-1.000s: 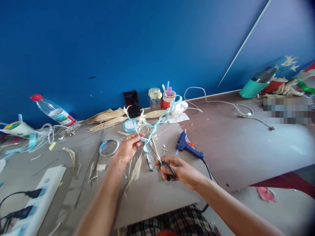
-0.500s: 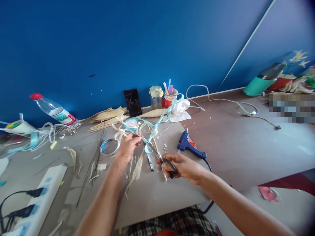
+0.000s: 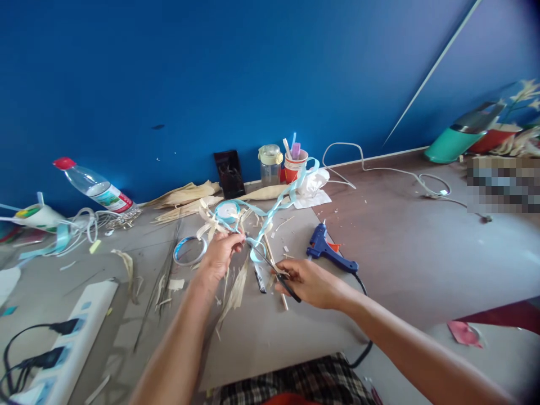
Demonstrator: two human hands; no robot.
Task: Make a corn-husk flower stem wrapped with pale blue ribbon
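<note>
My right hand (image 3: 306,281) grips a pair of black-handled scissors (image 3: 290,288), whose blades point up and left toward my other hand. Between the closed fingertips of my left hand (image 3: 222,251) is light blue ribbon (image 3: 270,218). It runs in a twisted loop up toward the red cup and curls down by the scissor tips. Just beyond my left hand lies the ribbon roll (image 3: 228,210). A tape roll (image 3: 189,251) sits left of that hand. Below the scissor blades are a pen (image 3: 260,280) and a thin stick (image 3: 284,301).
A blue glue gun (image 3: 329,249) lies right of my right hand, its cord trailing off the table. Corn husks (image 3: 185,197), a phone (image 3: 229,173), a jar (image 3: 270,166) and a red cup (image 3: 294,169) line the wall. A bottle (image 3: 101,188) and power strip (image 3: 90,323) are at left.
My right hand has turned, so the scissors' handles look narrower and their loops are edge-on. My left hand keeps its pinch on the ribbon. The whole view has shifted slightly.
</note>
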